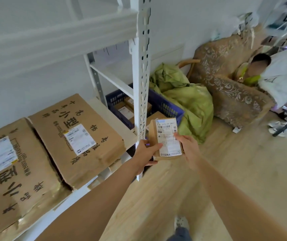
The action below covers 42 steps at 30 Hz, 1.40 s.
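The small labelled parcel (167, 140) is up in the air, just right of the white shelf upright (141, 66) and nearer than the blue crate (163, 106). The left hand (145, 152) and right hand (187, 146) have their fingers clamped on its edges. To read the label well, keep it level and the thumbs off the barcode.

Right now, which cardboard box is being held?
The small labelled box, held between the left grip and right grip; the two large boxes lie on the shelf.

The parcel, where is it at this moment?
Head view, centre: the parcel is held between the left hand and right hand, just right of the shelf post, before the blue basket.
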{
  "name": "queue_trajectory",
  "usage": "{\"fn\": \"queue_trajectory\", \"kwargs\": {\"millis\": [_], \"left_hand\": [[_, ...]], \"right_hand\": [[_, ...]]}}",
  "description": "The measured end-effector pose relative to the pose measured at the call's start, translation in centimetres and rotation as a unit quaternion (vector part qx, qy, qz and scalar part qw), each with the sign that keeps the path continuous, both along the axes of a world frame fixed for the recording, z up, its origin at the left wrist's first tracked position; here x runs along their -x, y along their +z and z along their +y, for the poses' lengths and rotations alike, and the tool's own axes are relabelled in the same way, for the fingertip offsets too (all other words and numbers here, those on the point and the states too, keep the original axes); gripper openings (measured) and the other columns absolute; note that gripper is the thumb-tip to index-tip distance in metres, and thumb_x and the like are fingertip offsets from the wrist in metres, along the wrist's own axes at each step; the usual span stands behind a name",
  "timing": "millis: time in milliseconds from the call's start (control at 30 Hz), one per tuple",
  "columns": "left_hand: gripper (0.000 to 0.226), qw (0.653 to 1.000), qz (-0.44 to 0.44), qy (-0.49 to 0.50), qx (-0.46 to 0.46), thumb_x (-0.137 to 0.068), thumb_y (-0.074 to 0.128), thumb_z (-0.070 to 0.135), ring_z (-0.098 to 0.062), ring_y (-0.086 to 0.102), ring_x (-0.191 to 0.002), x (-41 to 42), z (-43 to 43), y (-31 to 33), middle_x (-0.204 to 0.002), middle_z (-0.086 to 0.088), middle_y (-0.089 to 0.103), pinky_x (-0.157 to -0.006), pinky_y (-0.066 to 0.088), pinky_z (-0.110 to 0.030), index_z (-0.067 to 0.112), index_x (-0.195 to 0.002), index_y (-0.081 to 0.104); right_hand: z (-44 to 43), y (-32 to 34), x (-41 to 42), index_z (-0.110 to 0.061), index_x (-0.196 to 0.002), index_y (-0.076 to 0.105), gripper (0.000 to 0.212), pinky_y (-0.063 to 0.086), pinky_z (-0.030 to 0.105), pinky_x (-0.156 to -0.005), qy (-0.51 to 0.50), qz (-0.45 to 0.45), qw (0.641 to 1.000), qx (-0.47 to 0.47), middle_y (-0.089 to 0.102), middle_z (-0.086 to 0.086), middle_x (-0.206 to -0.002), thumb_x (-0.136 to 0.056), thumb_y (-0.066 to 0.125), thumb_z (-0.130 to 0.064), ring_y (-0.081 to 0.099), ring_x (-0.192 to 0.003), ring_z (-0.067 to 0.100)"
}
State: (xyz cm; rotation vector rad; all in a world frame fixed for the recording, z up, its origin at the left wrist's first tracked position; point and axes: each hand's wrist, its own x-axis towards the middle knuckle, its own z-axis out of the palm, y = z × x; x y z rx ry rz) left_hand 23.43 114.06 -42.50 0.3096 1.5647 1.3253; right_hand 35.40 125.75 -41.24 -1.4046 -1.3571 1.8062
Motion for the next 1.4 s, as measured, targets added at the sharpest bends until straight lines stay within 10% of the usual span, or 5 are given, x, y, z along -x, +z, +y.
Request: {"fn": "queue_trajectory", "kwargs": {"millis": [300,567,800,1167,1400], "left_hand": [[0.059,0.992,-0.031,0.113,0.037,-0.088,0.075,0.015,-0.024,0.060,-0.117,0.1,15.3,-2.9,-0.133,-0.002,0.056,-0.091,0.057,-0.046,0.017,-0.132,0.035],[0.062,0.964,-0.067,0.242,0.089,-0.087,0.077,0.019,-0.025,0.063,-0.114,2.4,24.1,-5.3,-0.132,-0.002,0.057,-0.073,0.059,-0.036,0.020,-0.135,0.039],[0.067,0.939,-0.102,0.320,0.079,-0.086,0.077,0.014,-0.026,0.063,-0.115,8.0,26.9,-7.6,-0.133,-0.004,0.060,-0.095,0.055,-0.045,0.022,-0.141,0.040],[0.038,0.889,-0.160,0.427,0.046,-0.086,0.075,0.007,-0.029,0.063,-0.115,15.1,28.6,-9.2,-0.121,-0.014,0.064,-0.103,0.051,-0.048,0.010,-0.115,0.051],[0.064,0.873,-0.140,0.454,0.107,-0.086,0.076,0.013,-0.035,0.060,-0.120,20.0,28.7,-11.1,-0.129,-0.012,0.061,-0.095,0.055,-0.043,0.016,-0.141,0.044]], "right_hand": [[17.0,-2.0,3.3,-0.011,-0.083,0.059,0.014,0.050,0.031,-0.064,0.117,-0.030,0.993,0.009,0.069,0.010,-0.090,-0.092,0.068,-0.015,0.066,-0.077,0.022],[26.6,-5.1,7.9,-0.009,-0.115,0.056,0.032,0.050,0.034,-0.071,0.209,-0.055,0.974,0.063,0.067,0.016,-0.117,-0.088,0.071,-0.019,0.068,-0.101,0.031],[29.7,-5.9,14.3,-0.025,-0.133,0.052,0.044,0.045,0.053,-0.099,0.290,-0.055,0.948,0.117,0.066,0.002,-0.120,-0.093,0.063,-0.012,0.062,-0.106,0.023],[32.2,-8.5,23.4,-0.016,-0.112,0.050,0.026,0.048,0.050,-0.097,0.320,-0.077,0.933,0.149,0.063,0.014,-0.122,-0.092,0.068,-0.015,0.063,-0.111,0.030],[33.0,-12.4,30.2,-0.013,-0.121,0.047,0.035,0.053,0.051,-0.095,0.399,-0.086,0.896,0.176,0.064,0.012,-0.118,-0.092,0.066,-0.010,0.065,-0.107,0.030]]}}
